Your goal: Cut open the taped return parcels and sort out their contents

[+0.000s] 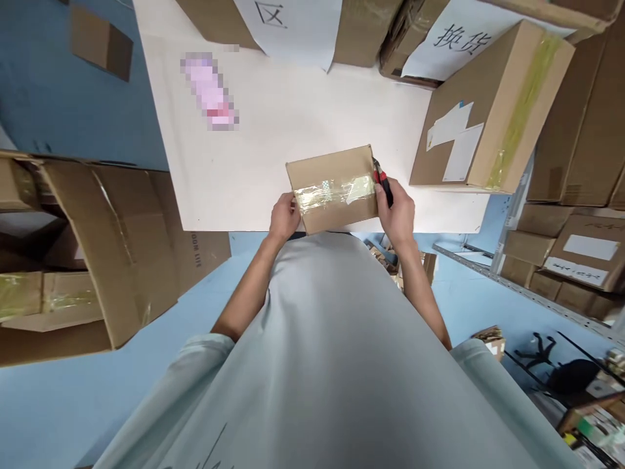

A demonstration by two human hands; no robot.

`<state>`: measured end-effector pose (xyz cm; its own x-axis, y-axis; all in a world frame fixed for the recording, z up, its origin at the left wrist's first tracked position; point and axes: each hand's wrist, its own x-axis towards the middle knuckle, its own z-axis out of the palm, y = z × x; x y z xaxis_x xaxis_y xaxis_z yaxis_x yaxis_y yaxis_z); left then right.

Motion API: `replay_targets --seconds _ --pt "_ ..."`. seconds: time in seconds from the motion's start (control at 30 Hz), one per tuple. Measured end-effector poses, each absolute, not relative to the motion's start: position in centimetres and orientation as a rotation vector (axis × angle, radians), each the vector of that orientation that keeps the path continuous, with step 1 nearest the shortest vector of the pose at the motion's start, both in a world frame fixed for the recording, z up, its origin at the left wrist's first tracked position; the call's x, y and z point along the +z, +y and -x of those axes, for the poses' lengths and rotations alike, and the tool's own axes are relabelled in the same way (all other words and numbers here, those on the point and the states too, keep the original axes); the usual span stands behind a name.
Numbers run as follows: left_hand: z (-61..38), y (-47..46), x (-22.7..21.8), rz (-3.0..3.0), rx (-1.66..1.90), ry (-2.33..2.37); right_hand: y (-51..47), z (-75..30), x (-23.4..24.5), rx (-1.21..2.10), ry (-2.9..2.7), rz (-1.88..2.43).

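Observation:
A small cardboard box, taped across its middle with shiny clear tape, is at the front edge of the white table, slightly tilted in my view. My left hand grips its left end, fingers curled at the edge. At the right end, my right hand is closed round a hand tool with red and black handles, which looks like cutting pliers. The tool's dark metal head points up along the box's right edge. My right thumb lies close to that edge; whether it presses the box I cannot tell.
On the white table lies a blurred pink item. A large taped box stands at the right, with sign-bearing boxes behind. An open carton holding smaller boxes is at the left. Stacked boxes line the right side.

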<state>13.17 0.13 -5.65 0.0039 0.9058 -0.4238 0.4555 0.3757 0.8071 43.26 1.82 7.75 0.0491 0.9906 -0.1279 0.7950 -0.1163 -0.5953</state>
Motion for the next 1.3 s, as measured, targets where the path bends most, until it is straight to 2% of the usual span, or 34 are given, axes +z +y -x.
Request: replay_targets --seconds 0.2,0.37,0.47,0.57,1.0,1.3 --pt "-10.7 5.2 0.2 -1.304 0.882 1.537 0.2 -41.7 11.1 0.566 -1.756 2.132" --pt "-10.4 10.3 3.6 -1.438 0.705 1.311 -2.2 -36.7 13.6 0.910 -1.681 2.098" --pt "-10.3 11.5 3.4 -1.453 0.670 1.255 -3.0 -33.3 14.0 1.151 -1.738 2.003" --pt "-10.2 11.6 2.8 -1.435 0.681 1.265 -2.9 -30.5 13.8 1.238 -1.837 2.011" --pt "-10.1 11.4 1.9 -1.378 0.750 1.179 -0.8 -26.3 16.3 1.124 -2.118 2.340" --pt "-9.8 11.0 1.8 -1.367 0.716 1.147 -0.4 -22.7 16.3 0.953 -2.352 2.538"
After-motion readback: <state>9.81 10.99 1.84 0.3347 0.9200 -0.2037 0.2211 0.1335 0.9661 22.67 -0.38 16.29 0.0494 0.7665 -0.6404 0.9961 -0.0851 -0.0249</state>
